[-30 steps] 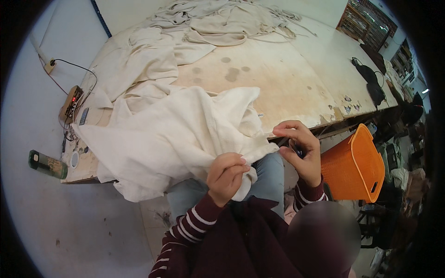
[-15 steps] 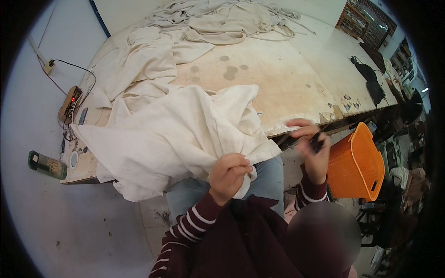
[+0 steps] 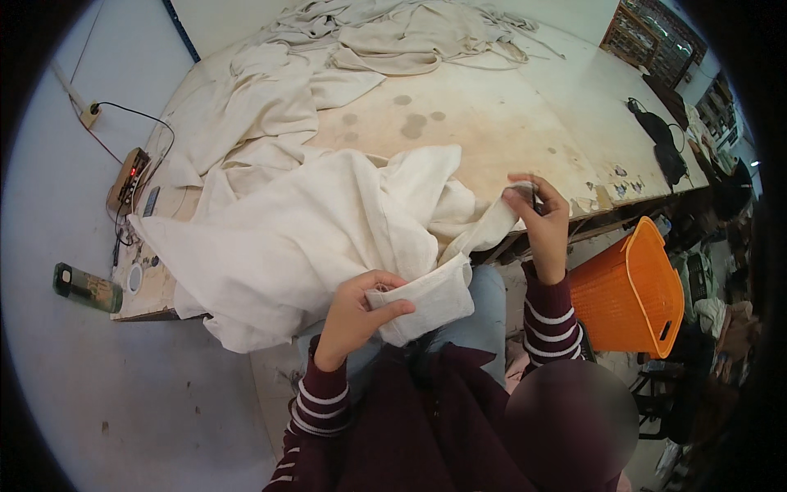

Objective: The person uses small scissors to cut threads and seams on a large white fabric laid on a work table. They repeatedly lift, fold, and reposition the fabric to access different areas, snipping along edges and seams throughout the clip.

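Observation:
A large cream cloth point(image 3: 270, 238) lies rumpled over the table's front edge and my lap. My left hand point(image 3: 365, 316) is closed on a flat, folded section of the cloth point(image 3: 434, 303) above my legs. Up and to the right, my right hand point(image 3: 533, 213) pinches a narrow length of the same cloth point(image 3: 484, 230), stretched from the folded part. A small dark object, too hidden to name, shows within my right hand.
The pale wooden table point(image 3: 574, 123) carries cream garments point(image 3: 393, 45) at the back, a black item point(image 3: 664, 148) at right, and a power strip point(image 3: 127, 180), remote point(image 3: 150, 201) and green bottle point(image 3: 86, 287) at left. An orange basket point(image 3: 623, 291) stands right of my legs.
My left hand has shifted left, bringing the folded section into view. My right hand has risen toward the table and now grips a strip of cloth, drawn up with it.

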`<action>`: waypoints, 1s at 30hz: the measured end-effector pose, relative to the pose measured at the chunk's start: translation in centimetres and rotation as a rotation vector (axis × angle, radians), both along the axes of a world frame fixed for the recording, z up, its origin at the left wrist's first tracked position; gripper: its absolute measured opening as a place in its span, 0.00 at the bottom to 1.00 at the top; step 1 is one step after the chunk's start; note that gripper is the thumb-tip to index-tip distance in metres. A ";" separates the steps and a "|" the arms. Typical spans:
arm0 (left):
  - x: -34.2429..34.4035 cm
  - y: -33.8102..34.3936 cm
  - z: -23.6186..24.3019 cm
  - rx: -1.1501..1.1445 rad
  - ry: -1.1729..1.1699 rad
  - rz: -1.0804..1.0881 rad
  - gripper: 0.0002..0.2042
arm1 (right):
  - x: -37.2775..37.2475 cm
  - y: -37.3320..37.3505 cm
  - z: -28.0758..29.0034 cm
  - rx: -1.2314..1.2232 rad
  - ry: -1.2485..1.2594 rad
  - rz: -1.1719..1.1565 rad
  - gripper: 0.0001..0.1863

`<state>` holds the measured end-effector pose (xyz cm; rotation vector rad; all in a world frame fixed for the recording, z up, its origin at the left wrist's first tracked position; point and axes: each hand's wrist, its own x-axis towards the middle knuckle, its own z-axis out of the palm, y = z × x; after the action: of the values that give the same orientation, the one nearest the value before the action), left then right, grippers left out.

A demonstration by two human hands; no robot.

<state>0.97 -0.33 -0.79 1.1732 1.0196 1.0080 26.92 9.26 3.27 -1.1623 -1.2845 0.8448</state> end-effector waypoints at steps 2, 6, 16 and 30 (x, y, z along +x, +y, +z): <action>0.0 -0.2 0.3 -0.058 -0.156 0.054 0.17 | -0.7 -0.2 0.4 0.376 -0.345 -0.209 0.14; 1.3 -0.5 1.0 0.050 -0.326 0.164 0.27 | -2.3 -3.9 1.3 0.266 -0.105 0.096 0.20; 2.2 -0.7 1.5 0.029 -0.276 0.207 0.28 | -3.1 -4.5 -0.1 0.096 -0.112 0.200 0.09; 2.6 -1.0 1.3 0.198 -0.154 0.247 0.15 | -3.8 -6.0 -0.5 -0.094 -0.223 0.522 0.20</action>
<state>3.55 -1.38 0.54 1.1268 0.9742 1.3998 23.14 3.27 2.80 -1.0254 -1.7911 1.1869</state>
